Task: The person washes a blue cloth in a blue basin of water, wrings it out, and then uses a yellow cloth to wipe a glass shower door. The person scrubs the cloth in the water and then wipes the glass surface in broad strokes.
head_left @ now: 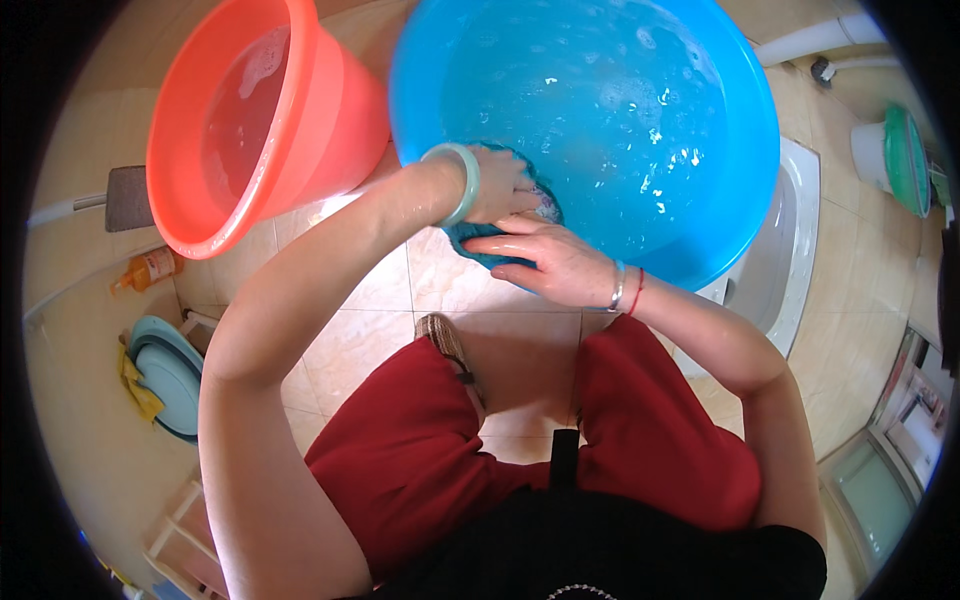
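two hands, one wet cloth, at the basin's near edge

we have both hands together on a dark teal cloth (472, 236), bunched over the near left rim of the big blue basin (748, 205). our left hand (497, 188) is closed over its upper part, fingers curled; our right hand (565, 262) grips the lower part, index finger stretched out straight and thumb below. whether the cloth rests on the rim or hangs just clear, we cannot tell, because our fingers cover much of it.

we judge the step in hand to be scrubbing the cloth by hand, fold against fold. the next move seems to call for a firm left hold while the right works a fresh patch, with everything kept over the basin so drips fall back inside.

the cloth looks soft, soaked and crumpled, with a paler, perhaps sudsy patch between our hands. the basin is round, smooth, glossy plastic, its cloudy water (600, 110) flecked with foam and bright glints. beside it the coral bucket (345, 135) flares to a thick rolled lip. our pale green bangle (471, 190) is a smooth, polished ring, and the floor tiles (360, 355) are shiny, cream and faintly marbled.
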{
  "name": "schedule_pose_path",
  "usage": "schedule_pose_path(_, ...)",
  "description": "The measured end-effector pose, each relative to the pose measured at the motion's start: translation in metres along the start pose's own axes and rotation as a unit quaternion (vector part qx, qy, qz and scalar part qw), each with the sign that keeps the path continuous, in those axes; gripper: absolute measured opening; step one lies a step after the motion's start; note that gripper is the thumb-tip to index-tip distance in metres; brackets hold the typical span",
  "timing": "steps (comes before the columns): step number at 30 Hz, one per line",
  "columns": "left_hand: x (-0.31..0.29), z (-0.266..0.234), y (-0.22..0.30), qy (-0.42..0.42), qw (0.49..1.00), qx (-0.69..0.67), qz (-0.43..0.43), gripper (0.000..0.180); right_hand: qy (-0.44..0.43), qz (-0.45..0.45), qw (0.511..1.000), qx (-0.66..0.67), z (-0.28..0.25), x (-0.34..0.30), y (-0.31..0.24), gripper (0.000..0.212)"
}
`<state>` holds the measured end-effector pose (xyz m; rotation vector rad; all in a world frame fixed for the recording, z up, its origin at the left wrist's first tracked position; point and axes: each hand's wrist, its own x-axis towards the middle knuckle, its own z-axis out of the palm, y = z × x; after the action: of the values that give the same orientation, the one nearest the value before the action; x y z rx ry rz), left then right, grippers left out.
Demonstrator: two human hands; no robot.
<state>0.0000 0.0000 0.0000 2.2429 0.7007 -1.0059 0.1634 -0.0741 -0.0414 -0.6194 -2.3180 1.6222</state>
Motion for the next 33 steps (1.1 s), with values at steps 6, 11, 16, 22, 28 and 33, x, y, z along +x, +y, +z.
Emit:
schedule_pose_path(6, -0.015, 0.023, -0.023, 0.024, 0.995, -0.045, -0.087, 0.04, 0.06, -0.063, 0.995, -0.051, 0.009, 0.052, 0.004, 0.029)
schedule_pose_path(11, -0.039, 0.005, -0.04, 0.09, 0.973, 0.031, -0.211, 0.039, 0.05, -0.031, 0.977, -0.205, -0.01, 0.102, 0.007, 0.022)
schedule_pose_path(16, -0.025, -0.003, -0.074, 0.231, 0.923, 0.005, -0.307, 0.041, 0.109, -0.027, 0.902, -0.418, -0.035, 0.147, 0.024, 0.028)
schedule_pose_path(22, 0.002, -0.03, -0.11, 0.372, 0.862, 0.016, -0.345, 0.045, 0.172, 0.009, 0.82, -0.545, -0.079, 0.185, 0.052, 0.043)
schedule_pose_path(28, 0.043, -0.069, -0.151, 0.478, 0.816, -0.009, -0.324, 0.049, 0.161, 0.068, 0.73, -0.66, -0.136, 0.199, 0.071, 0.047)
schedule_pose_path(33, 0.082, -0.114, -0.164, 0.492, 0.808, 0.033, -0.322, 0.05, 0.121, 0.13, 0.712, -0.68, -0.185, 0.188, 0.082, 0.049)
